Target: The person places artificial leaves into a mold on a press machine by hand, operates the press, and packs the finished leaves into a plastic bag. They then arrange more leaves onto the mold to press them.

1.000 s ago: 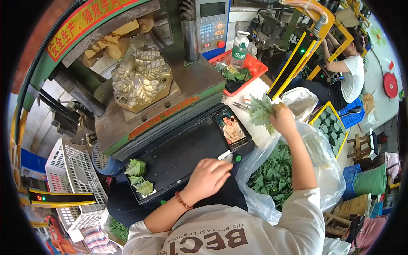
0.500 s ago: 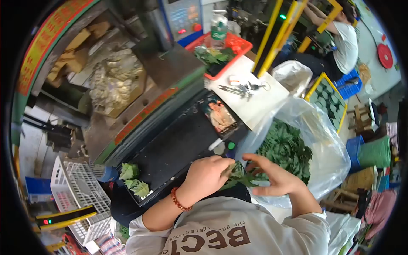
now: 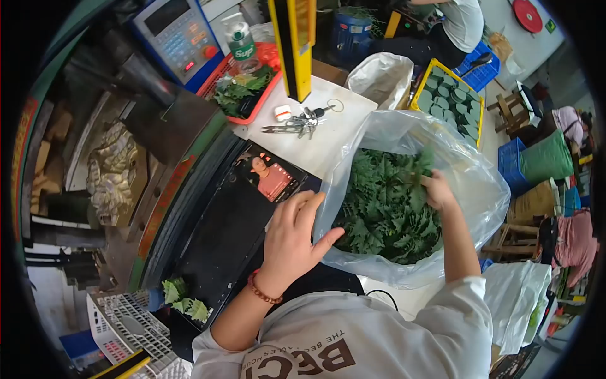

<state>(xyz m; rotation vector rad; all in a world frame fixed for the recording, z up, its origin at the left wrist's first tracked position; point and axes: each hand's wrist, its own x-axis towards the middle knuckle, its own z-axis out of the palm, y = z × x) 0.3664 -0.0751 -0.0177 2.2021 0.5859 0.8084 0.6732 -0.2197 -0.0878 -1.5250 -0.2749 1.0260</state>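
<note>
My right hand [image 3: 437, 191] is inside the large clear plastic bag [image 3: 478, 208], at its right side. Its fingers are pinched on a jagged green leaf sprig [image 3: 426, 162], which is slightly blurred. Beneath and beside it, a heap of similar green leaves [image 3: 385, 205] fills the bag. My left hand [image 3: 291, 235] is open and holds nothing, thumb spread, by the left rim of the bag. A phone [image 3: 268, 175] showing a picture lies on the black machine bed [image 3: 221, 243] just beyond that hand.
Keys [image 3: 307, 124] lie on a white board [image 3: 338, 136]. Behind are a red basket [image 3: 268, 98] with leaves and a bottle [image 3: 240, 44], and a yellow post [image 3: 293, 47]. Leaf pieces [image 3: 186, 303] sit at the bed's near end. A person [image 3: 461, 25] sits at the back.
My right hand has moved from my lap into the bag with leaf material. The left hand has let go and spread its fingers. The view has swung to the right.
</note>
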